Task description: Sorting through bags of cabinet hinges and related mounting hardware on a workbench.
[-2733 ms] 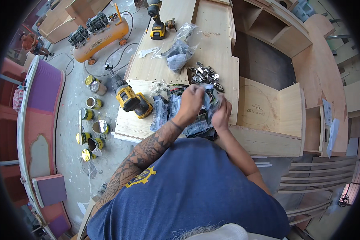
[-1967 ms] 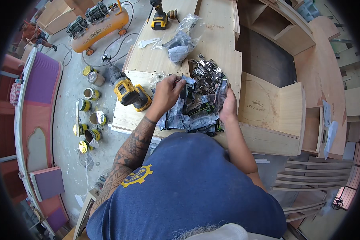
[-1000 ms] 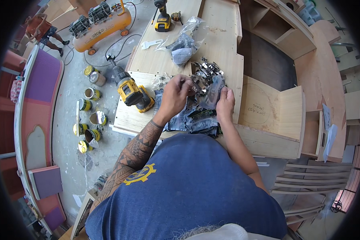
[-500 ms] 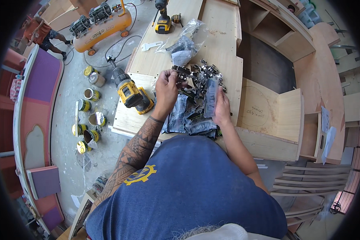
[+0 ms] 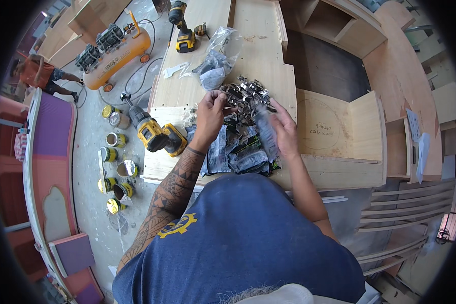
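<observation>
A heap of shiny metal cabinet hinges (image 5: 251, 92) lies on the plywood bench top. At its left edge, my left hand (image 5: 211, 112) is closed, thumb and fingers pinching a hinge whose outline merges with the heap. My right hand (image 5: 286, 133) is wrapped at the right side of a clear plastic packet (image 5: 264, 127), which is tilted and smeared by motion. Below the heap, near my body, several dark and clear plastic packets (image 5: 245, 156) lie overlapping. A larger clear plastic bag (image 5: 214, 68) with grey contents rests beyond my left hand.
A yellow-black drill (image 5: 154, 133) lies left of my left forearm; another drill (image 5: 183, 33) stands farther off. A white flat tool (image 5: 176, 70) lies between them. Paint cans (image 5: 117, 140) and an orange compressor (image 5: 117, 57) stand on the floor. An open wooden cabinet (image 5: 339, 126) is at right.
The view has shifted slightly. The packet in my right hand has tilted and blurred with motion. My left hand stays by the hinge heap, and the person at far left has moved a little.
</observation>
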Demonstrator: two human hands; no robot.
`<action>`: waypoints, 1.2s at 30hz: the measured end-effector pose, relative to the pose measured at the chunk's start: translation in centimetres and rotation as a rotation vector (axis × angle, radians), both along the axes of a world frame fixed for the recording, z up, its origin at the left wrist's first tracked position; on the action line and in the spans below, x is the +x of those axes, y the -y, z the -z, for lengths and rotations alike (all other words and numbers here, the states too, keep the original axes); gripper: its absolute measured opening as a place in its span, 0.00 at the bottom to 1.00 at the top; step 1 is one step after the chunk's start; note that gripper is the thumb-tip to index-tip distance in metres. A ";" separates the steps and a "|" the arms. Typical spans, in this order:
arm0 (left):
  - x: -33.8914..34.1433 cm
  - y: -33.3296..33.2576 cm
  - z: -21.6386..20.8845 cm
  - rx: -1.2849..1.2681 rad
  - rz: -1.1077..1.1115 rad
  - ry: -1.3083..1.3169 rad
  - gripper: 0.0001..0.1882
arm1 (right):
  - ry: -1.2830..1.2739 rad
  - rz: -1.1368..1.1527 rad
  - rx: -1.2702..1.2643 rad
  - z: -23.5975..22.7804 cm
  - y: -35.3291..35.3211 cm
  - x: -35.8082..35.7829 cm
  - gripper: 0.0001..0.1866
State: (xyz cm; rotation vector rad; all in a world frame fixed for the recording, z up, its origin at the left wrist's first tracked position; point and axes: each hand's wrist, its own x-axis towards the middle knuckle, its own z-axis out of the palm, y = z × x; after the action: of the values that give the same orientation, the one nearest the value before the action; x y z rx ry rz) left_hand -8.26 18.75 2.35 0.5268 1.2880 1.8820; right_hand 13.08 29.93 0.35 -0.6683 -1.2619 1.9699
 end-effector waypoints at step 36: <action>-2.6 2.2 2.6 -0.441 -0.192 -0.401 0.21 | 0.686 -0.248 0.846 -0.5 5.1 -2.7 0.20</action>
State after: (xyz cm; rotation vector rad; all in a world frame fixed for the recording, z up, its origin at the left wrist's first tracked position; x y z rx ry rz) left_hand -10.83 16.56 -0.20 0.5748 2.0166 1.6106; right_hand 10.36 24.82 0.82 -0.7727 -2.4725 1.1658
